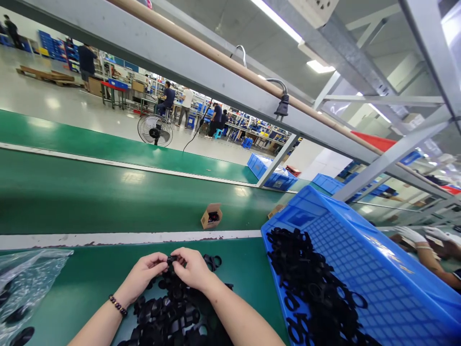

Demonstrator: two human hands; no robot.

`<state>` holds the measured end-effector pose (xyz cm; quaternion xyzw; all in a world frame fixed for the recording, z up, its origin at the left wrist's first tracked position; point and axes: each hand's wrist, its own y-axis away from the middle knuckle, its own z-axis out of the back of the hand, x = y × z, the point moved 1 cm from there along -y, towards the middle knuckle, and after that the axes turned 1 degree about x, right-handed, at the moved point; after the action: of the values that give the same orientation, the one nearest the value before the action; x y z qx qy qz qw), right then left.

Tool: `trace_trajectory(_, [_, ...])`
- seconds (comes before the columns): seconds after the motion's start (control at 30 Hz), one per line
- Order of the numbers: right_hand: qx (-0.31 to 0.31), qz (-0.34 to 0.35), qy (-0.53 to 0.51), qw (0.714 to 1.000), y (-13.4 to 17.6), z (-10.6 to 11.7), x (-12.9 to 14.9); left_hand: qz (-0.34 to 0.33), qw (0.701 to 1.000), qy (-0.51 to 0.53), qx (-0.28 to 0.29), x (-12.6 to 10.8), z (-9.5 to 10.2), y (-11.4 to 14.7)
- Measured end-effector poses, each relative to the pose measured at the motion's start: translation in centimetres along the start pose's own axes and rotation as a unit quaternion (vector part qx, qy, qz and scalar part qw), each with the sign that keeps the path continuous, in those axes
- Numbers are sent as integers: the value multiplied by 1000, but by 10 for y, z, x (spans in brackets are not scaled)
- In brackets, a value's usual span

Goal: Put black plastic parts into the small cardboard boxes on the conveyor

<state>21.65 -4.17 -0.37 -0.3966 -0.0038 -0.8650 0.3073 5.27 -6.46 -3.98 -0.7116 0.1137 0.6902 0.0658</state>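
Observation:
Between my two hands is a small black plastic part [171, 260], pinched at both sides by the fingertips. My left hand [146, 274], with a beaded bracelet [118, 305] on its wrist, grips the part from the left. From the right, my right hand [192, 269] closes thumb and fingers on the same part, hiding much of it. Under and in front of both hands lies a loose pile of black plastic parts [165, 317] on the green work surface. A few black rings [212, 262] lie just beyond my right hand.
A blue crate [360, 250] full of black ring parts [317, 288] stands tilted at the right. At left lies a clear plastic bag [29, 283] with dark pieces. A small cardboard box [212, 217] sits on the green belt [108, 197]. A co-worker's gloved hands [412, 234] show far right.

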Motion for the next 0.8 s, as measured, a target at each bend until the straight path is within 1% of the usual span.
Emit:
trace_trajectory(0.03, [-29,-14,2,999,-1,6,-4,3,1000,1,-1,0,1,0])
trace_trajectory(0.1, [-118,-63,10,991,-9,26,-18,9,999,-14,-28,-1,7,0])
trace_trajectory(0.17, [-219,-124,33,967,-23,51,-35,9,996,-52,-70,-1,15,0])
trace_trajectory(0.2, [-251,-151,55,955,-31,63,-44,9,994,-74,-84,-1,18,-1])
trace_trajectory(0.23, [-265,-175,77,945,-41,72,-53,8,991,-93,-92,0,21,-1])
trace_trajectory(0.27, [-257,-195,95,942,-51,78,-61,8,989,-109,-95,0,23,-2])
trace_trajectory(0.3, [-234,-208,111,943,-60,82,-68,9,988,-123,-95,1,25,-3])
trace_trajectory(0.4, [-154,-218,130,955,-81,81,-81,4,980,-177,-88,2,26,-4])
trace_trajectory(0.43, [-143,-217,131,957,-84,79,-84,5,975,-206,-84,2,26,-4])
trace_trajectory(0.5, [-148,-220,131,955,-83,77,-85,23,955,-285,-77,2,24,-3])
trace_trajectory(0.6, [-152,-218,131,955,-67,81,-81,68,905,-413,-76,0,21,1])
trace_trajectory(0.67, [-127,-197,138,962,-50,84,-73,79,883,-460,-60,-4,19,3])
trace_trajectory(0.73, [-73,-164,151,972,-31,84,-62,77,879,-470,-21,-7,19,5])
trace_trajectory(0.8, [-7,-134,164,977,-11,81,-52,74,883,-463,25,-10,20,7])
